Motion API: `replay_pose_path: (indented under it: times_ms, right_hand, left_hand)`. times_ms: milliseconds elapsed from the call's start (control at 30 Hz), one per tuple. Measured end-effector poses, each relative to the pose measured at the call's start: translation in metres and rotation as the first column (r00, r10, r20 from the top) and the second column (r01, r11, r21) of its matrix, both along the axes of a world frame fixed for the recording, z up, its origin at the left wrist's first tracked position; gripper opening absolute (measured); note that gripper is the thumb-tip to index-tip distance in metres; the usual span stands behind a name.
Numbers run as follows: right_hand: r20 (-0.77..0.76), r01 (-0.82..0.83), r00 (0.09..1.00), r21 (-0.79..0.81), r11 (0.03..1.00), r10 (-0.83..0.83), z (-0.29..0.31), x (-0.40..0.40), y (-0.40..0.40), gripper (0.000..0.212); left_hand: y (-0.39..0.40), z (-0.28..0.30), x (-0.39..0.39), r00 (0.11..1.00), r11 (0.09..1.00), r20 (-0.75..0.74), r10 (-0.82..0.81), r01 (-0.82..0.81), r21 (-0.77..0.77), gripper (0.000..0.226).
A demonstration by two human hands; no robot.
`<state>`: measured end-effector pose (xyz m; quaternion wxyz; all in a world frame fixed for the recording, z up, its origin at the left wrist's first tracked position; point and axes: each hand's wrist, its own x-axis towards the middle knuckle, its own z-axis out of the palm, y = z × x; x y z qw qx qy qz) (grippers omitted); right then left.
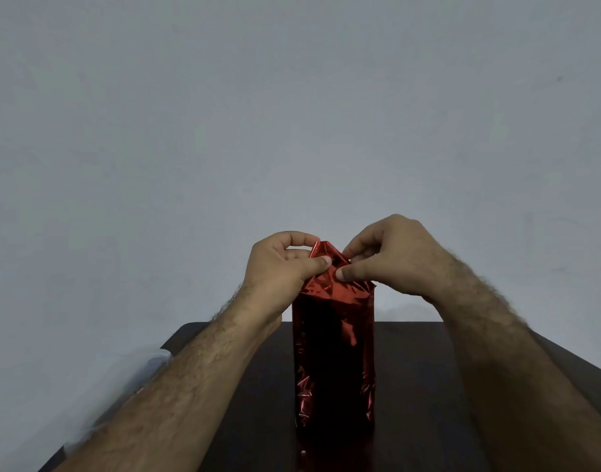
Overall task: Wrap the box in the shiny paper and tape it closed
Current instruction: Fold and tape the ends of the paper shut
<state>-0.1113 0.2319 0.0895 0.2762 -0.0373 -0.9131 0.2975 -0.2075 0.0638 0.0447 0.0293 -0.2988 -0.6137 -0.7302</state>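
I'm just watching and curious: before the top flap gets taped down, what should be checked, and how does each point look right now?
1. Box upright on the table: ok.
2. Sides covered by the red paper: ok on the face in view; back cannot tell.
3. Left hand pinching the top fold: ok.
4. Right hand pinching the top fold: ok.
5. Top fold flat: not ok, it stands up in a peak.
6. Tape within reach: cannot tell, none in view.
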Motion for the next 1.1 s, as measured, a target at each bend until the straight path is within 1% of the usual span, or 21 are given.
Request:
replay_pose_path:
  times_ms: [100,167,267,333,433,500,600,767,933,1033,1100]
  right_hand:
    - [0.055,-0.110,0.992,-0.123,0.986,0.117,-0.004,-0.003,-0.001,0.012]
    - [0.040,-0.164,0.983,-0.223,0.961,0.177,-0.007,-0.006,-0.001,0.006]
    - [0.043,-0.202,0.973,-0.325,0.924,0.228,-0.012,-0.012,0.005,0.008]
    - [0.058,-0.222,0.964,-0.357,0.907,0.259,-0.015,-0.017,0.010,0.006]
    - [0.050,-0.256,0.951,-0.419,0.871,0.304,-0.018,-0.022,0.017,0.007]
    - [0.036,-0.269,0.948,-0.439,0.857,0.316,-0.019,-0.025,0.019,0.007]
    - [0.010,-0.267,0.952,-0.455,0.850,0.305,-0.021,-0.027,0.018,0.008]
    - [-0.027,-0.267,0.956,-0.491,0.829,0.292,-0.024,-0.032,0.024,0.009]
    - [-0.003,-0.329,0.924,-0.512,0.793,0.382,-0.018,-0.022,0.028,0.020]
    - [0.027,-0.377,0.896,-0.485,0.789,0.444,-0.015,-0.018,0.033,0.027]
    - [0.030,-0.392,0.889,-0.464,0.794,0.456,-0.014,-0.016,0.036,0.037]
  left_hand:
    - [-0.001,0.001,0.001,1.000,1.000,-0.024,-0.013,0.013,-0.002,0.034]
    - [-0.002,0.001,0.001,0.998,1.000,-0.056,-0.006,0.005,-0.008,0.033]
    - [-0.002,-0.001,0.000,0.993,0.999,-0.116,0.013,-0.017,-0.032,0.032]
    - [-0.002,-0.002,-0.003,0.991,0.998,-0.123,0.046,-0.051,-0.038,0.034]
    - [-0.006,0.001,-0.006,0.989,0.989,-0.109,0.103,-0.114,-0.092,0.049]
    - [-0.008,0.004,-0.007,0.993,0.987,-0.083,0.086,-0.096,-0.128,0.052]
    - [-0.008,0.005,-0.006,0.998,0.992,-0.049,0.031,-0.037,-0.123,0.047]
    - [-0.008,0.003,-0.011,0.996,0.993,-0.093,-0.003,-0.008,-0.117,0.039]
    - [-0.009,0.003,-0.010,0.988,0.992,-0.129,-0.083,0.069,-0.106,0.032]
    - [-0.011,0.004,-0.008,0.977,0.988,-0.169,-0.134,0.118,-0.102,0.034]
    - [-0.011,0.004,-0.006,0.969,0.984,-0.187,-0.160,0.141,-0.108,0.034]
